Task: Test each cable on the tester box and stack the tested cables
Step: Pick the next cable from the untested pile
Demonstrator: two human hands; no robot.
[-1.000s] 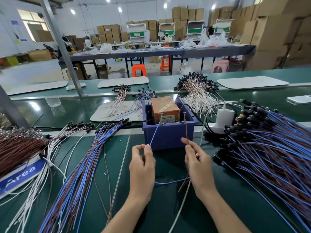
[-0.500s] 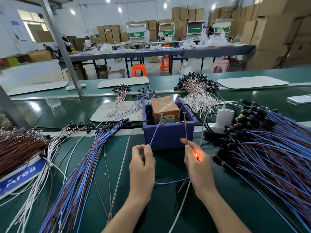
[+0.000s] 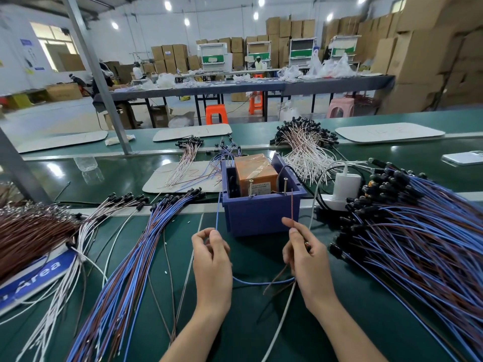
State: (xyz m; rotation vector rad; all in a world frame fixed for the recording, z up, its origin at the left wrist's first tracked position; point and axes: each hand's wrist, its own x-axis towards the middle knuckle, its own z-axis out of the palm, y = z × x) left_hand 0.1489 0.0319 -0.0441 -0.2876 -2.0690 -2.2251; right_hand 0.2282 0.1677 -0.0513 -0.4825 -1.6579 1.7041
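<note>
The only word I can make out from here is "Area", in white letters on a blue sign (image 3: 36, 283) lying at the left edge of the green bench (image 3: 347, 325). The pale label (image 3: 257, 188) on the front of the orange tester box (image 3: 254, 171) carries rows of print too small to read. The blue notice (image 3: 26, 43) on the far left wall is just as illegible.

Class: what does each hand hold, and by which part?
The left hand pinches the blue wire a little below its upper end; the right hand pinches the brown wire likewise.
</note>
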